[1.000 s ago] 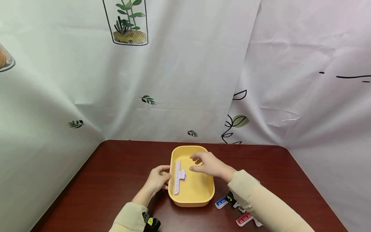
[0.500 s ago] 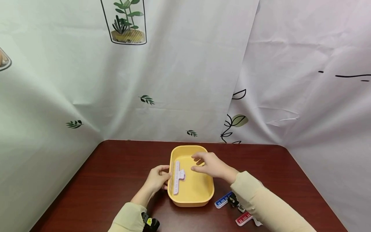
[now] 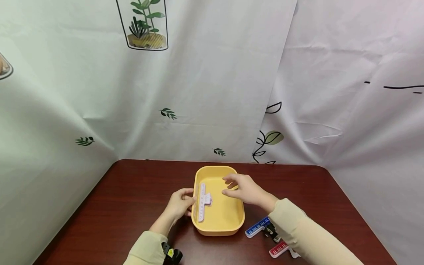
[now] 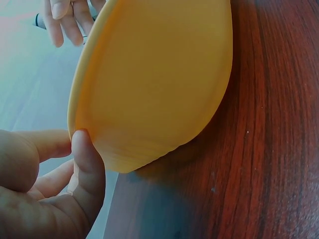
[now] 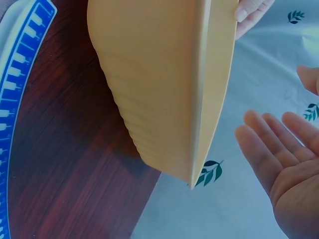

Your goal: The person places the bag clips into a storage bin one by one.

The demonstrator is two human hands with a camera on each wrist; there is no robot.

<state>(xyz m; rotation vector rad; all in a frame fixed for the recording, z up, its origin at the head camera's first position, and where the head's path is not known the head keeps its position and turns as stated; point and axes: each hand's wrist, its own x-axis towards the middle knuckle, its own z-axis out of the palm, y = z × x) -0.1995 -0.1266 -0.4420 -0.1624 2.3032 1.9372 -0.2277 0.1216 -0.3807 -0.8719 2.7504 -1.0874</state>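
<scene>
A yellow plastic tub [image 3: 222, 217] stands on the table. Its left rim is pinched between the thumb and fingers of my left hand [image 3: 178, 204], as the left wrist view also shows, with one digit [image 4: 87, 159] against the outer wall. Inside the tub, along its left side, lies a pale lilac clip [image 3: 201, 203] with a long ruler-like bar. Over the right part of the tub hovers my right hand [image 3: 246, 189], fingers spread and slightly bent, holding nothing. In the right wrist view its palm [image 5: 299, 194] faces the tub's side, apart from it.
Right of the tub lie a blue clip [image 3: 257, 227] with piano-key markings and a red clip [image 3: 279, 250], both partly under my right forearm. A black wrist camera [image 3: 271, 232] hangs beside them. The brown table [image 3: 139, 206] meets a white printed cloth [image 3: 212, 92] behind.
My right hand has drifted slightly right over the tub, and more of the blue clip shows. The left hand keeps its hold on the rim, and the lilac clip lies still.
</scene>
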